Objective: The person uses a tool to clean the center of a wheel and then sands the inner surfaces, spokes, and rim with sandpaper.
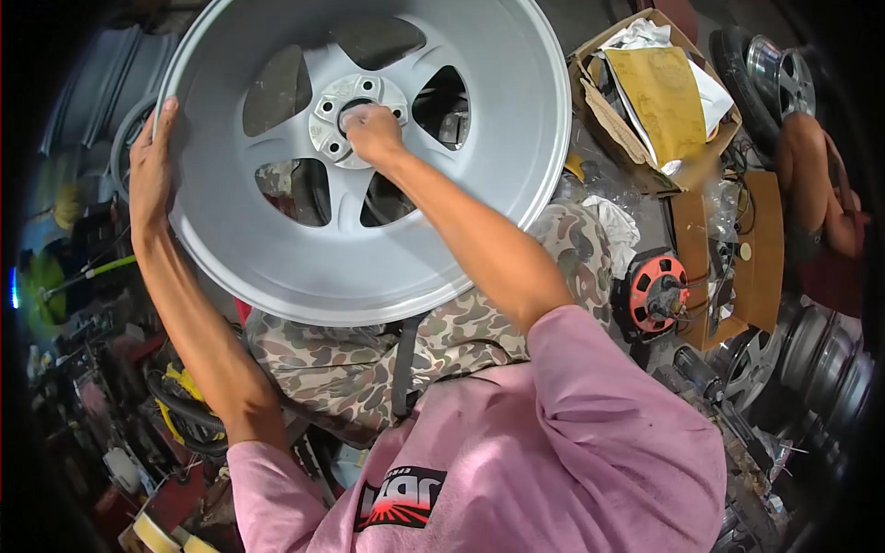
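Note:
A grey five-spoke alloy wheel rim (359, 263) rests over my camouflage-covered lap, its hollow inner side facing me. My left hand (153, 175) grips its outer lip at the left, thumb showing on the near side and fingers partly hidden behind the edge. At the hub (332, 138), my right hand (373, 136) is closed with its fingertips at the centre bore. Whatever those fingers pinch is hidden; a small pale patch shows beside them. Bolt holes ring the bore around my fingers.
To the right, an open cardboard box (636, 147) holds paper and a brown envelope (659, 106). A red reel (656, 290) stands beside another carton (756, 258). More wheels (793, 78) and another person's leg (802, 170) are at far right. Cluttered tools lie at left.

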`<state>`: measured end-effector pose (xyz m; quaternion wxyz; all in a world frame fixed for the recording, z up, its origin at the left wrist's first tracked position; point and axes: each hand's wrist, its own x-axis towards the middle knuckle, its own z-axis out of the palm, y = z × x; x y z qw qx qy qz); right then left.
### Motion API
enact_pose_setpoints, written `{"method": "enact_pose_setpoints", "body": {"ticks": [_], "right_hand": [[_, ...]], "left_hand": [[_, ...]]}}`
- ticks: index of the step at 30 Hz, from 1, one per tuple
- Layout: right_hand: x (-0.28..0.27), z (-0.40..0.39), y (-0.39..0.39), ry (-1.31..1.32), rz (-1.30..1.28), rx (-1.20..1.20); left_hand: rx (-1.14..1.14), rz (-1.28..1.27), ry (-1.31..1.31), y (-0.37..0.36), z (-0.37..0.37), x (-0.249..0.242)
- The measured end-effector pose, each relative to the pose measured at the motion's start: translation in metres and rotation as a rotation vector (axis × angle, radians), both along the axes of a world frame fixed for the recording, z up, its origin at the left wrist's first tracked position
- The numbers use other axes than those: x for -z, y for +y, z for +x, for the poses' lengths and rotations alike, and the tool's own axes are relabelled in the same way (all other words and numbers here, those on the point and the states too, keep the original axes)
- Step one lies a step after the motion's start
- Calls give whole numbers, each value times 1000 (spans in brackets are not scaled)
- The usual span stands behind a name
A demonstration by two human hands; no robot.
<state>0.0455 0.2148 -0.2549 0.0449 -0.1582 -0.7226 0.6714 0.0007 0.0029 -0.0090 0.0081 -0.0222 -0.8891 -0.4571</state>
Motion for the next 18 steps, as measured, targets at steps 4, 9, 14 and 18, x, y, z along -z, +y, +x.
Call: {"method": "enact_pose_setpoints", "body": {"ticks": [4,9,14,18], "right_hand": [[-24,-8,46,111,661,-641],[-74,-8,55,425,1629,-962],[-67,-28,63,715,1700,-961],[-72,-12,60,450,1752,-961]], "left_hand": [[-11,-16,-49,3,6,-7],[6,58,3,12,8,-5],[112,76,105,7,6,3],[181,102,116,8,9,5]]}}
